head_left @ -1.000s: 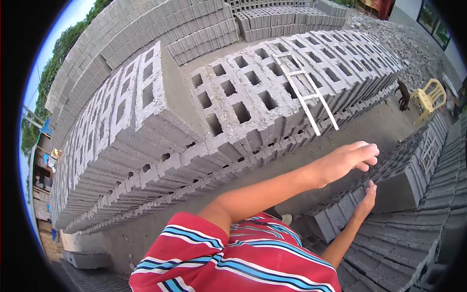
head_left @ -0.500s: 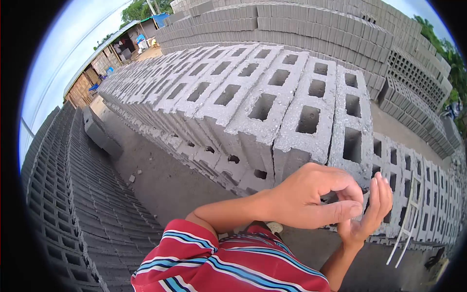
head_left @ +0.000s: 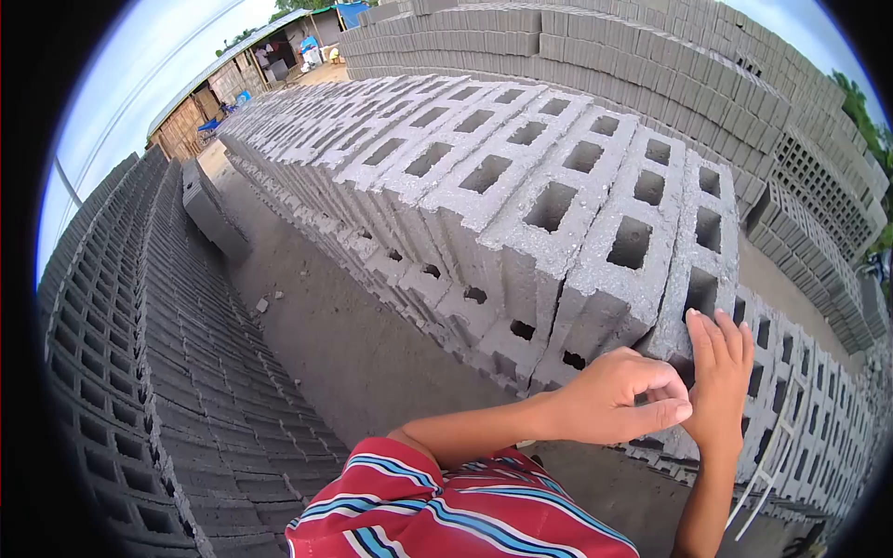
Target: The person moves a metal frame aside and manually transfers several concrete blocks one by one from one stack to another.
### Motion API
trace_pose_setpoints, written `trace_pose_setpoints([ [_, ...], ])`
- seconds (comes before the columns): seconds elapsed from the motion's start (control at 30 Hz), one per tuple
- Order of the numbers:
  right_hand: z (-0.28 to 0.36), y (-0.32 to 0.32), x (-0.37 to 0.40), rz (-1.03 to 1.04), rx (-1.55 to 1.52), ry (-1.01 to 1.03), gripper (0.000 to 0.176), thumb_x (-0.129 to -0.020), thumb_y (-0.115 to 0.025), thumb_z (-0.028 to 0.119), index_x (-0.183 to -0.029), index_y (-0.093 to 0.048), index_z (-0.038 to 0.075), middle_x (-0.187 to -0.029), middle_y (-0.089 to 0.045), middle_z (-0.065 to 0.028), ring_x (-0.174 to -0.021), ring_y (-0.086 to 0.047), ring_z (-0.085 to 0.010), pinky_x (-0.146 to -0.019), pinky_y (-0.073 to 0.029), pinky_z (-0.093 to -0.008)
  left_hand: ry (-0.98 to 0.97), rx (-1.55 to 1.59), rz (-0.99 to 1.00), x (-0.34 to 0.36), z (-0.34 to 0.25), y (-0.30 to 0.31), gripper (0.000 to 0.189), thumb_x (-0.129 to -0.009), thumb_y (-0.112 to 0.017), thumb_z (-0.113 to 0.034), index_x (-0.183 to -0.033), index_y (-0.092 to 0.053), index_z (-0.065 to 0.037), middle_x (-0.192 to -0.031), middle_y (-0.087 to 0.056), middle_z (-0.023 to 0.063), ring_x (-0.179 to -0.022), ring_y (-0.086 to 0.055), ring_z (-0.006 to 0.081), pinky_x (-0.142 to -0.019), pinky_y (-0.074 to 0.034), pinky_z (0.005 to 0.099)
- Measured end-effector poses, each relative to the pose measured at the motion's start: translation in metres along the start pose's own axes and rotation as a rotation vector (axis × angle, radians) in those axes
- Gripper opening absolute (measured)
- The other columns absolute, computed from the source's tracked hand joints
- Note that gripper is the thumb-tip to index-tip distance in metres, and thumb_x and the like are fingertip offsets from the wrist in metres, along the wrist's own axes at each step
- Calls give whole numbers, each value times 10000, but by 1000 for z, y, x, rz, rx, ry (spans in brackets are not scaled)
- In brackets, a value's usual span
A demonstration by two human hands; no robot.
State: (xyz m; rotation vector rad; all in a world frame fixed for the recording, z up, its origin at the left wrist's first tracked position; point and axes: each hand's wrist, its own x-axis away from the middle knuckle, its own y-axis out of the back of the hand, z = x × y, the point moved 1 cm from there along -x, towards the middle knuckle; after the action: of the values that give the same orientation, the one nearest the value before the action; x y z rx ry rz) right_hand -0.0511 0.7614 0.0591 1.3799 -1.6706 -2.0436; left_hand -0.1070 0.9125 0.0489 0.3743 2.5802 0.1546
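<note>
My left hand [head_left: 621,398] reaches in from the left over the near end of a long row of grey hollow concrete blocks [head_left: 595,284]. Its fingers curl round to the thumb tip, and nothing shows in the small gap between them. Just to the right, my right hand [head_left: 719,381] is raised, fingers stretched upward and palm partly hidden behind the left thumb. Those fingertips overlap the near hole of the end block [head_left: 699,265] in this view. The blocks stand side by side, each with a line of rectangular holes on top.
Another dark block stack [head_left: 177,372] runs along the left, beyond a bare dirt path [head_left: 316,316]. Tall block stacks [head_left: 642,56] rise behind. At the right, a white ladder-like frame [head_left: 772,456] leans against lower blocks [head_left: 819,400]. A shed [head_left: 223,84] stands far back.
The view has shifted, so the blocks sit further right and lower. My right hand has risen beside the left, its fingers more stretched. My left hand stays curled.
</note>
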Motion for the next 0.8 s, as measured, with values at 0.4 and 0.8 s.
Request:
trace_pose_setpoints([
  [0.4,6,-1,-5,-106,2,139,566,-673,-673,414,-1004,-541,-26,-904,-544,-179,-937,-478,-329,-883,-315,-452,120,28,-131,52,-27,-28,274,-845,-579,-267,-822,-605,4,-662,-598,72,-629,-570,129,-581,-440,277],
  [0.8,-17,-9,-11,-12,106,210,596,-701,-593,549,-871,-574,-22,-844,-611,-158,-1024,-500,-301,-979,-274,-489,395,138,-134,47,-13,-17,278,-875,-550,-258,-902,-610,12,-778,-616,38,-759,-563,86,-676,-440,224],
])
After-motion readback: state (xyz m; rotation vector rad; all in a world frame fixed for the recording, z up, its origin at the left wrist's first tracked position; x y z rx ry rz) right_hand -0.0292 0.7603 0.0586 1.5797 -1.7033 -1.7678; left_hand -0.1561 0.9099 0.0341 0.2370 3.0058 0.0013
